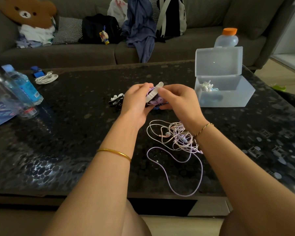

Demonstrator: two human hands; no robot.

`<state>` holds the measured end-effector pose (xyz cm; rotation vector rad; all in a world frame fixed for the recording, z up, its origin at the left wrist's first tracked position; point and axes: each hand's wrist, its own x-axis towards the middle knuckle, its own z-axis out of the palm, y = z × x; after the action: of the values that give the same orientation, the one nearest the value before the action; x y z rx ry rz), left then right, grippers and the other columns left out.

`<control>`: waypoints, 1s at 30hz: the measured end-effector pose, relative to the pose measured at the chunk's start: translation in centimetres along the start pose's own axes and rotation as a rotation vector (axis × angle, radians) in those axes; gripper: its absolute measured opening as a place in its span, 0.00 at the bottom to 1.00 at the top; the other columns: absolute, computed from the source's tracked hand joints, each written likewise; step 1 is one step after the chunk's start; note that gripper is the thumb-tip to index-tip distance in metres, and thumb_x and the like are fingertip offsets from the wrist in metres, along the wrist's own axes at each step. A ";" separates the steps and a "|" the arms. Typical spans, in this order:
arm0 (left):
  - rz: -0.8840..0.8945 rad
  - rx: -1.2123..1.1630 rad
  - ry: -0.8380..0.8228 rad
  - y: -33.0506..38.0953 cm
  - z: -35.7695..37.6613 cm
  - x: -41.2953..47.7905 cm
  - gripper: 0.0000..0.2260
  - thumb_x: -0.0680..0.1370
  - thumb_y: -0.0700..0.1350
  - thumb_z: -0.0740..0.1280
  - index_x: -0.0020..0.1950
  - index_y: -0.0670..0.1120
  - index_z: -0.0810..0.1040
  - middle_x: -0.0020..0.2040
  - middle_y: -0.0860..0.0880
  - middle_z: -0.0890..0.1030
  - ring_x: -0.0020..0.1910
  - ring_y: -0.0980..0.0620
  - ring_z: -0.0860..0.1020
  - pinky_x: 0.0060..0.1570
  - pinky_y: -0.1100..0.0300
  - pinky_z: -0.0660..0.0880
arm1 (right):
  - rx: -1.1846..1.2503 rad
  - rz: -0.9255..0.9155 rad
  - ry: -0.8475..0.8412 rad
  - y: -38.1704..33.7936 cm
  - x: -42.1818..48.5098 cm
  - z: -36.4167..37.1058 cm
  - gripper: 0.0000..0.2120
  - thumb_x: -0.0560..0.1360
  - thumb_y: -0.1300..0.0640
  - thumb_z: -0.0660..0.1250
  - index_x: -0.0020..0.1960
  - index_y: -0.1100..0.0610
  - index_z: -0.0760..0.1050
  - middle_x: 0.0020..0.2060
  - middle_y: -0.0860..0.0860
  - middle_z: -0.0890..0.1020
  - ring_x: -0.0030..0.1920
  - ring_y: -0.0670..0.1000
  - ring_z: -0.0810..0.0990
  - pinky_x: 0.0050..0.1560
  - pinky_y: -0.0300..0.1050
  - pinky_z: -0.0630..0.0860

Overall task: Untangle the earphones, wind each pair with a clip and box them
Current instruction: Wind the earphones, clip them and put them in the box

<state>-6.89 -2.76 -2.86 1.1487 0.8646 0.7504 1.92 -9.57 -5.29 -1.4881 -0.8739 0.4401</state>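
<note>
Our left grip (136, 99) holds the wound earphones (157, 100); our right grip (177, 99) pinches the clip (154, 93) across them.

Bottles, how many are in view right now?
3. A blue-labelled water bottle and a clear metal-topped bottle are at the table's left edge; an orange-capped bottle stands behind the open box. Others may be hidden.

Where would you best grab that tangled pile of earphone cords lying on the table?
By the long purple loop trailing toward the near edge of the table, pinched from above. It lies flat and open, clear of the knotted middle of the tangle.
</note>
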 end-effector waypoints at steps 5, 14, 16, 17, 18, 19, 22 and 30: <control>0.069 0.120 -0.016 -0.7 1.0 0.1 0.07 0.80 0.41 0.62 0.51 0.47 0.80 0.52 0.48 0.79 0.53 0.49 0.78 0.56 0.50 0.78 | -0.118 0.007 0.186 0.3 0.3 -0.1 0.07 0.75 0.54 0.68 0.44 0.57 0.75 0.41 0.53 0.82 0.40 0.48 0.83 0.37 0.41 0.82; 0.239 0.213 0.032 -1.7 1.8 0.8 0.12 0.81 0.41 0.57 0.44 0.51 0.77 0.53 0.46 0.81 0.55 0.48 0.79 0.56 0.47 0.78 | -0.007 0.120 0.215 0.4 0.6 -0.7 0.07 0.76 0.57 0.67 0.41 0.55 0.73 0.44 0.56 0.81 0.42 0.51 0.84 0.37 0.45 0.83; 0.261 0.201 0.028 -1.8 1.8 0.7 0.12 0.81 0.41 0.57 0.44 0.51 0.76 0.54 0.46 0.81 0.55 0.49 0.79 0.56 0.48 0.78 | 0.083 0.189 0.209 0.2 0.5 -0.8 0.06 0.76 0.59 0.67 0.41 0.58 0.72 0.43 0.58 0.81 0.40 0.52 0.84 0.36 0.44 0.82; 0.259 0.184 0.017 -1.8 1.8 0.7 0.12 0.81 0.40 0.57 0.44 0.50 0.76 0.53 0.46 0.81 0.54 0.49 0.80 0.56 0.48 0.78 | 0.149 0.233 0.198 0.0 0.5 -0.9 0.06 0.76 0.60 0.66 0.42 0.59 0.72 0.42 0.58 0.81 0.39 0.52 0.84 0.36 0.45 0.82; 0.246 0.161 0.001 -1.7 1.7 0.7 0.11 0.82 0.40 0.57 0.44 0.49 0.77 0.52 0.46 0.82 0.54 0.49 0.80 0.56 0.49 0.78 | 0.223 0.270 0.180 -0.1 0.4 -1.0 0.06 0.77 0.60 0.66 0.42 0.60 0.72 0.41 0.58 0.80 0.37 0.52 0.84 0.36 0.45 0.82; 0.225 0.129 -0.021 -1.6 1.6 0.6 0.11 0.82 0.39 0.56 0.45 0.48 0.77 0.51 0.46 0.82 0.53 0.49 0.81 0.56 0.49 0.78 | 0.290 0.293 0.160 -0.2 0.4 -1.2 0.06 0.77 0.61 0.66 0.43 0.61 0.72 0.39 0.58 0.80 0.35 0.52 0.83 0.36 0.46 0.82; 0.132 -0.016 -0.093 -1.3 1.3 0.5 0.11 0.83 0.39 0.56 0.48 0.43 0.78 0.52 0.43 0.82 0.52 0.47 0.81 0.57 0.49 0.78 | 0.365 0.313 0.102 -0.4 0.4 -1.7 0.05 0.76 0.61 0.66 0.46 0.62 0.73 0.41 0.57 0.80 0.37 0.51 0.83 0.38 0.45 0.82; 0.025 -0.095 -0.190 -0.5 1.1 0.4 0.10 0.82 0.40 0.57 0.55 0.45 0.78 0.56 0.41 0.78 0.55 0.45 0.80 0.54 0.51 0.79 | 0.220 0.288 0.043 -0.5 0.4 -2.7 0.02 0.76 0.60 0.66 0.47 0.59 0.76 0.41 0.56 0.81 0.40 0.51 0.84 0.41 0.46 0.83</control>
<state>-5.75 -3.04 -3.23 1.1276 0.6502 0.6841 4.00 -11.10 -4.38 -1.4173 -0.5578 0.6909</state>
